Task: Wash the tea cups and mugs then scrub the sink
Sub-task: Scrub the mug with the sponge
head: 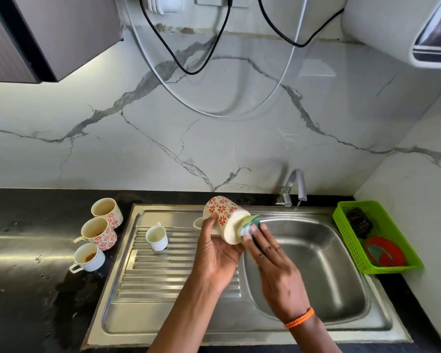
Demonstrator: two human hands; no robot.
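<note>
Two hands work over the steel sink (pixel 316 263); the left hand (pixel 215 261) has its fingers and thumb curled round a patterned mug (pixel 223 216), held tilted on its side above the edge between draining board and basin, its pale base turned toward the right hand (pixel 273 263); the right hand presses a green sponge (pixel 252 225) against that base, fingers laid nearly straight over the sponge, an orange band (pixel 299 321) on the wrist.

On the ridged draining board (pixel 163 271) stands a small white cup (pixel 157 236), upright, well apart from the hands; behind the left hand a pale rim shows, mostly hidden by the held mug, and what it belongs to cannot be told.

On the dark counter (pixel 23 289) left of the sink stand three more in a row: a patterned mug at the back (pixel 107 208), a second patterned mug (pixel 98 233) just beside it, and a white cup (pixel 88 257) with brown dregs nearest the front; wet patches lie around them.

A tap (pixel 294 186) rises at the back of the basin; to the right a green basket (pixel 341 217) holds a dark scourer (pixel 358 222) and a red lid-like object (pixel 385 252); black and white cables (pixel 189 70) hang down the marble wall.
</note>
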